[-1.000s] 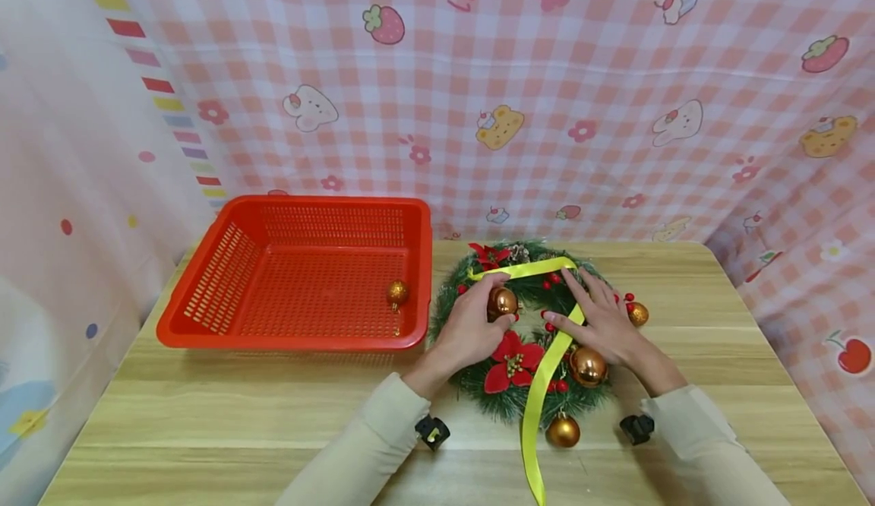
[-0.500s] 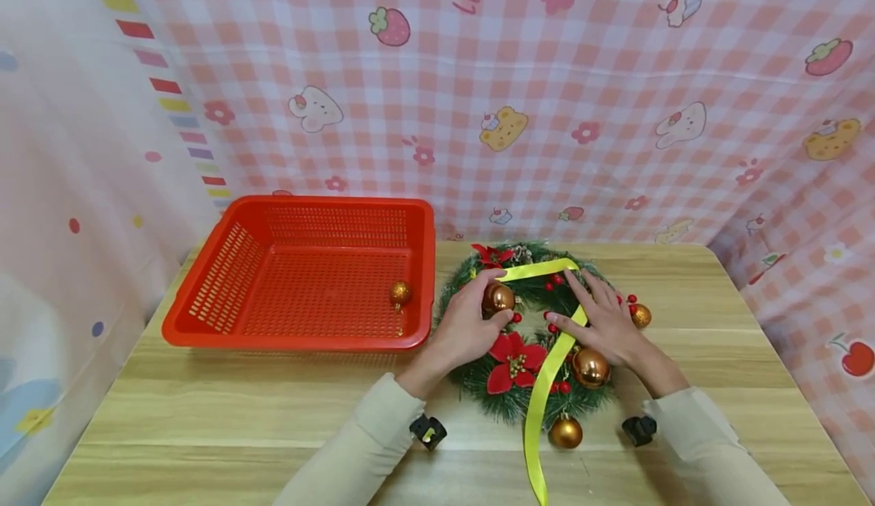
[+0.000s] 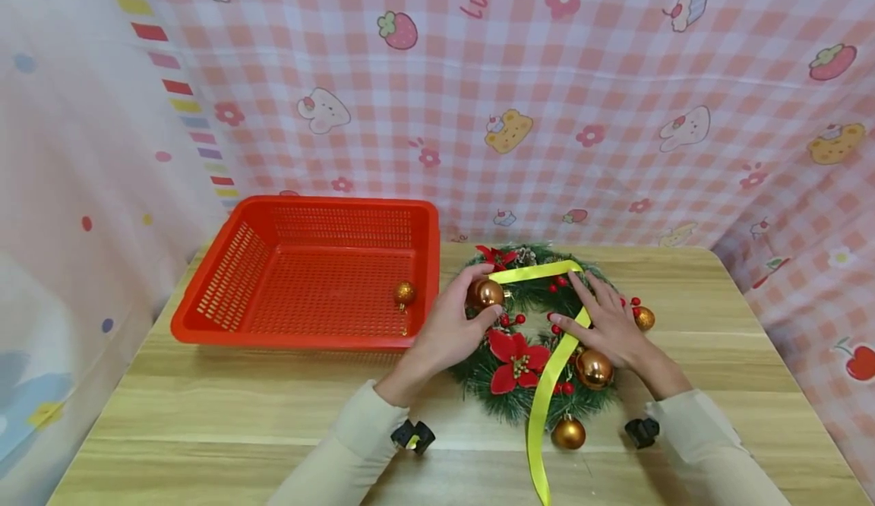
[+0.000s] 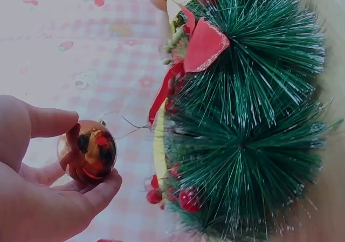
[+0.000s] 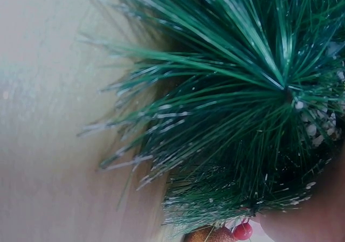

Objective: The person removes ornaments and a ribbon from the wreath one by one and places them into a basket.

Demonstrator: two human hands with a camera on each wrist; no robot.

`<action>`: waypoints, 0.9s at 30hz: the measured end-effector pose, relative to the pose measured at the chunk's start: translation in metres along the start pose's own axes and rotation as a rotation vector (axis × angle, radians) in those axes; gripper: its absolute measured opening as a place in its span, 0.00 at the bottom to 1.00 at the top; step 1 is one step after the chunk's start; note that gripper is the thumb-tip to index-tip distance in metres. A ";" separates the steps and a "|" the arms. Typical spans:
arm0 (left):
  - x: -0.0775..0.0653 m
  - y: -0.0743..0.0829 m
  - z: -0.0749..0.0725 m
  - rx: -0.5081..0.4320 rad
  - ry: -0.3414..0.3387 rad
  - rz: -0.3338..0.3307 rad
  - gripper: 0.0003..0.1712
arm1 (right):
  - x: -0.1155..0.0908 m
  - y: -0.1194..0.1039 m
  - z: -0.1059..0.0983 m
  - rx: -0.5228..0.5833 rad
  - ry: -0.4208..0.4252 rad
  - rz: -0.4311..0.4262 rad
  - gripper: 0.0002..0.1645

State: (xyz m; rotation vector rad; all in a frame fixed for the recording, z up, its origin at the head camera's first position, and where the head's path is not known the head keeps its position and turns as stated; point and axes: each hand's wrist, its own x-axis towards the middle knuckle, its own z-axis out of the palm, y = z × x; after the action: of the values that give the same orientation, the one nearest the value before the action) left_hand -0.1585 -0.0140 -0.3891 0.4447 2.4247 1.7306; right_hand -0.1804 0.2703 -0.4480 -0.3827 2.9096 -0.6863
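Observation:
A shiny copper-coloured Christmas ball (image 3: 489, 293) is between the thumb and fingers of my left hand (image 3: 447, 324), over the left side of the green wreath (image 3: 502, 403). A thin looped thread runs from the ball's cap towards the wreath in the left wrist view. My right hand (image 3: 611, 331) lies spread on the wreath's right side, its fingers touching the yellow ribbon (image 3: 543, 400). That ribbon crosses the wreath's top, folds near my right fingertips and trails to the front edge of the view. Only a blurred bit of the right hand appears in the right wrist view.
A red plastic basket (image 3: 304, 339) stands left of the wreath, with one glittery gold ball (image 3: 405, 293) inside. Red poinsettias (image 3: 518, 362), berries and more balls (image 3: 593, 369) decorate the wreath. A patterned curtain (image 3: 444, 149) hangs behind the wooden table (image 3: 273, 422).
My left hand has drawn the Christmas ball leftwards, away from the wreath's centre. The right hand stays in place on the wreath. The head view has shifted slightly.

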 end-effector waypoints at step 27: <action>-0.016 0.000 -0.047 -0.007 0.146 0.005 0.30 | 0.000 -0.001 0.000 -0.001 -0.009 -0.004 0.52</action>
State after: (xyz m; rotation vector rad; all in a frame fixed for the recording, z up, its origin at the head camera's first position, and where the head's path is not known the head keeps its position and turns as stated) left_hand -0.1563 -0.0611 -0.3744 0.3350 2.5158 1.8335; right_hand -0.1806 0.2694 -0.4477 -0.3901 2.9015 -0.6823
